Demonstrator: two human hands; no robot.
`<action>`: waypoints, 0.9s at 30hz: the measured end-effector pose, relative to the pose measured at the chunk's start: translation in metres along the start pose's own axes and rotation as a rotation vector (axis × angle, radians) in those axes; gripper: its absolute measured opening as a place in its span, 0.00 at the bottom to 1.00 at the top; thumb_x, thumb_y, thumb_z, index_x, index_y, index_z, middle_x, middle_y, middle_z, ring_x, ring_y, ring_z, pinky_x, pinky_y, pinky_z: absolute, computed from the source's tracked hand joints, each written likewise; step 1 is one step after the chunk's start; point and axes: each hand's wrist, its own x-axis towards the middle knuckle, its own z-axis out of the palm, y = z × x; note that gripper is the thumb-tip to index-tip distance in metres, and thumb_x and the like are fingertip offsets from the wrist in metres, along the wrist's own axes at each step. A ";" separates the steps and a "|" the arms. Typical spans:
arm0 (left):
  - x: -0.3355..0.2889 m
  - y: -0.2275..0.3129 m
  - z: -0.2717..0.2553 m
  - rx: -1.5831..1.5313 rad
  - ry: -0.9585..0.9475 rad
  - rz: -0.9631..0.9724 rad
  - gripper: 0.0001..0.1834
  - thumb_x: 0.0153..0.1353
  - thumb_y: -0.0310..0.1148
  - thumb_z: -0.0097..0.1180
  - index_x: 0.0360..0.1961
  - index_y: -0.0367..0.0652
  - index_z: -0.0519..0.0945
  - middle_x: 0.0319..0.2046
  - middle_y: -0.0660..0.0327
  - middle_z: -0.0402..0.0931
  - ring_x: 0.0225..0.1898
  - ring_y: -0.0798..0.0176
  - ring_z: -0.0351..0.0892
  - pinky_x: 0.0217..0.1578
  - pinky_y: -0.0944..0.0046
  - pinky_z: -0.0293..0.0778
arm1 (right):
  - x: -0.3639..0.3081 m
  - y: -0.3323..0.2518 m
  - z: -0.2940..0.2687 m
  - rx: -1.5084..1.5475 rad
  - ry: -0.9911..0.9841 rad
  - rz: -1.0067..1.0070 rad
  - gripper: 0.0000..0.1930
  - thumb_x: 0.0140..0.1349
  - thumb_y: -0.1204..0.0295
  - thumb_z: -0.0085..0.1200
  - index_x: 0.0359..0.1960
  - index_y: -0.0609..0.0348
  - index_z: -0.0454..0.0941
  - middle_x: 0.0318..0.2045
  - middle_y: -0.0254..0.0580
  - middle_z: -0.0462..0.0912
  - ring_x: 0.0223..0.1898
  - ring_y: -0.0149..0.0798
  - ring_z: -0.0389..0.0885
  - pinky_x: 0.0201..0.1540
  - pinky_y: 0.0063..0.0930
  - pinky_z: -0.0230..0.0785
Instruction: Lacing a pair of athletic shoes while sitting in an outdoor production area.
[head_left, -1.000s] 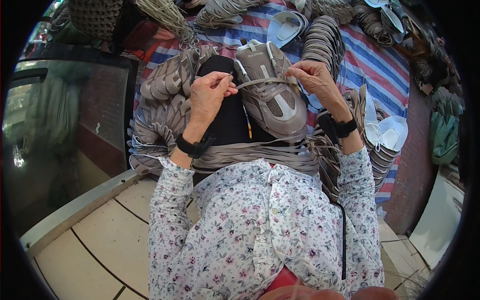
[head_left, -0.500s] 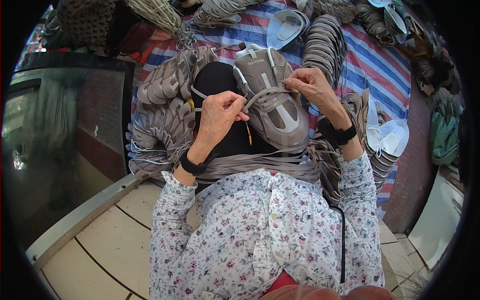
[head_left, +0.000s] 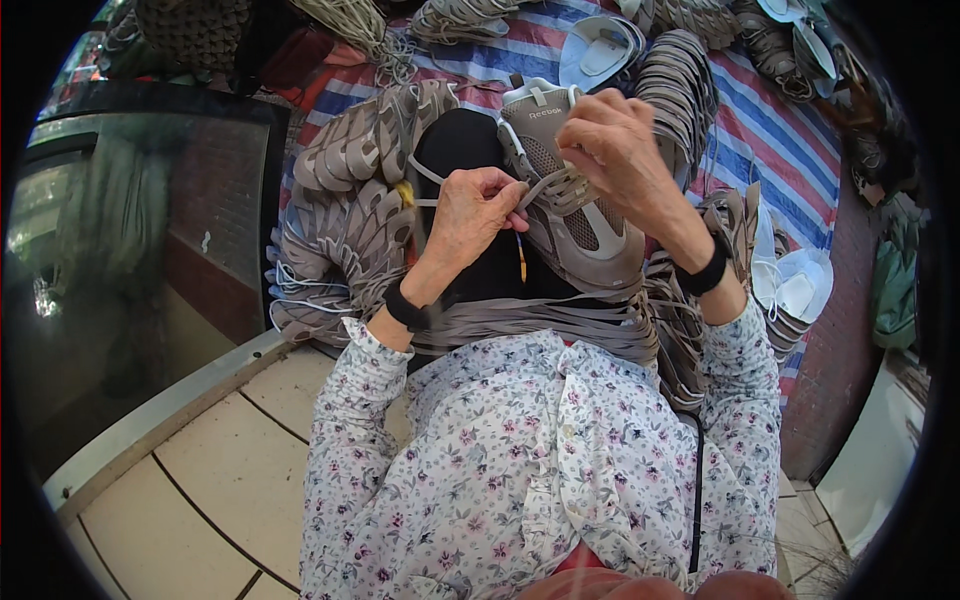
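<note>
Grey mesh sneaker upper is steadied by right hand; pale lace is pinched taut in left hand beside it for threading.

**Tiled Floor, Striped Tarp, Glass Panel**

Daylight falls on a pale tiled floor with dark joints. A striped tarp in blue, red and white covers the ground ahead. At left stands a dark glass panel in a metal frame. A reddish brick wall rises at right.
</note>
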 end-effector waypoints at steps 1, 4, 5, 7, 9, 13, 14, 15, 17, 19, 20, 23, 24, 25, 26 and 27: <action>0.002 0.000 0.000 -0.003 0.002 -0.002 0.12 0.68 0.30 0.56 0.34 0.29 0.82 0.24 0.58 0.83 0.24 0.67 0.85 0.25 0.74 0.78 | 0.002 0.000 0.011 0.084 -0.003 -0.006 0.04 0.55 0.76 0.61 0.32 0.56 0.80 0.39 0.36 0.76 0.48 0.41 0.72 0.54 0.41 0.58; 0.003 0.004 0.003 0.023 0.010 -0.009 0.12 0.67 0.29 0.56 0.34 0.27 0.82 0.23 0.57 0.83 0.23 0.67 0.85 0.25 0.73 0.78 | 0.002 0.004 0.028 0.215 0.017 -0.025 0.04 0.54 0.78 0.61 0.32 0.59 0.81 0.35 0.38 0.78 0.45 0.43 0.74 0.50 0.40 0.62; 0.002 0.005 0.003 0.052 0.020 -0.014 0.12 0.67 0.29 0.56 0.34 0.27 0.82 0.22 0.56 0.83 0.23 0.67 0.85 0.25 0.73 0.78 | 0.002 0.005 0.030 0.350 -0.026 -0.035 0.04 0.53 0.80 0.61 0.31 0.60 0.80 0.32 0.39 0.77 0.41 0.43 0.74 0.47 0.38 0.63; -0.002 -0.002 0.001 0.051 -0.036 -0.010 0.12 0.68 0.30 0.56 0.35 0.29 0.82 0.24 0.58 0.83 0.24 0.68 0.84 0.26 0.74 0.78 | 0.000 0.005 0.030 0.487 -0.075 -0.047 0.05 0.53 0.81 0.61 0.30 0.62 0.79 0.30 0.39 0.76 0.37 0.44 0.75 0.44 0.37 0.65; -0.004 -0.006 0.003 0.083 -0.078 0.008 0.12 0.69 0.31 0.56 0.36 0.30 0.82 0.24 0.59 0.82 0.24 0.70 0.83 0.26 0.74 0.78 | -0.007 0.000 0.026 0.520 -0.046 0.007 0.04 0.53 0.82 0.62 0.30 0.65 0.79 0.28 0.41 0.76 0.33 0.43 0.77 0.37 0.35 0.68; -0.002 -0.002 0.006 0.061 -0.036 0.002 0.11 0.69 0.30 0.56 0.36 0.30 0.82 0.24 0.59 0.82 0.24 0.70 0.83 0.26 0.74 0.78 | -0.008 -0.003 0.020 0.657 -0.115 0.170 0.05 0.52 0.82 0.63 0.31 0.67 0.80 0.28 0.42 0.76 0.31 0.41 0.78 0.33 0.33 0.69; -0.001 -0.006 0.005 0.060 -0.045 0.018 0.11 0.69 0.30 0.56 0.36 0.30 0.82 0.24 0.60 0.82 0.23 0.70 0.83 0.26 0.75 0.78 | -0.007 -0.004 0.021 0.635 -0.103 0.179 0.05 0.52 0.82 0.63 0.31 0.67 0.81 0.28 0.42 0.76 0.29 0.40 0.78 0.32 0.32 0.69; 0.000 -0.007 0.005 0.059 -0.053 0.034 0.11 0.69 0.30 0.56 0.36 0.30 0.82 0.24 0.60 0.82 0.23 0.71 0.83 0.26 0.75 0.78 | -0.005 -0.004 0.022 0.614 -0.091 0.187 0.05 0.52 0.83 0.62 0.32 0.68 0.82 0.28 0.41 0.76 0.28 0.39 0.78 0.31 0.31 0.68; 0.002 -0.002 0.006 0.075 -0.036 -0.003 0.11 0.69 0.30 0.56 0.36 0.30 0.82 0.24 0.60 0.82 0.23 0.71 0.83 0.25 0.75 0.78 | 0.000 -0.006 0.021 0.553 -0.103 0.152 0.05 0.53 0.82 0.62 0.32 0.68 0.83 0.28 0.43 0.77 0.29 0.42 0.79 0.32 0.34 0.69; 0.002 0.000 0.007 0.092 -0.018 -0.037 0.11 0.69 0.30 0.56 0.36 0.31 0.82 0.24 0.60 0.82 0.23 0.71 0.83 0.25 0.76 0.78 | 0.002 -0.004 0.021 0.490 -0.112 0.115 0.05 0.53 0.81 0.62 0.32 0.69 0.84 0.28 0.45 0.79 0.31 0.46 0.81 0.34 0.37 0.70; 0.001 -0.002 0.007 0.075 -0.013 -0.035 0.11 0.69 0.31 0.56 0.36 0.31 0.82 0.24 0.60 0.82 0.23 0.71 0.83 0.25 0.76 0.77 | 0.003 -0.003 0.021 0.500 -0.132 0.110 0.05 0.53 0.82 0.61 0.32 0.69 0.83 0.28 0.43 0.77 0.29 0.41 0.79 0.33 0.34 0.69; -0.002 -0.004 0.004 0.047 0.030 -0.036 0.11 0.69 0.31 0.57 0.36 0.31 0.82 0.24 0.61 0.82 0.24 0.71 0.83 0.24 0.77 0.77 | 0.004 0.000 0.023 0.604 -0.154 0.170 0.05 0.54 0.83 0.61 0.33 0.70 0.83 0.28 0.41 0.76 0.28 0.37 0.78 0.32 0.31 0.69; -0.002 -0.004 0.003 0.033 0.069 -0.040 0.12 0.69 0.32 0.57 0.36 0.31 0.82 0.24 0.61 0.82 0.24 0.71 0.84 0.24 0.77 0.76 | 0.004 0.001 0.025 0.697 -0.157 0.233 0.06 0.53 0.83 0.61 0.33 0.71 0.83 0.28 0.42 0.77 0.29 0.38 0.79 0.32 0.31 0.69; -0.003 -0.003 0.002 0.037 0.053 -0.046 0.12 0.69 0.33 0.57 0.36 0.32 0.82 0.24 0.61 0.82 0.24 0.71 0.84 0.24 0.77 0.75 | 0.004 0.001 0.026 0.700 -0.158 0.233 0.06 0.53 0.83 0.61 0.33 0.71 0.83 0.28 0.42 0.77 0.29 0.38 0.79 0.32 0.31 0.69; -0.002 -0.002 0.002 0.038 0.055 -0.048 0.12 0.69 0.33 0.57 0.36 0.32 0.82 0.24 0.61 0.82 0.24 0.71 0.84 0.24 0.77 0.75 | 0.004 0.001 0.027 0.677 -0.148 0.219 0.06 0.53 0.83 0.61 0.34 0.71 0.83 0.29 0.42 0.77 0.29 0.38 0.79 0.32 0.31 0.69; 0.001 -0.001 0.003 0.062 0.049 -0.049 0.12 0.69 0.33 0.58 0.36 0.32 0.82 0.24 0.61 0.83 0.24 0.71 0.84 0.24 0.77 0.75 | 0.004 0.001 0.028 0.654 -0.139 0.206 0.06 0.53 0.83 0.61 0.34 0.71 0.83 0.29 0.43 0.78 0.29 0.39 0.80 0.32 0.31 0.69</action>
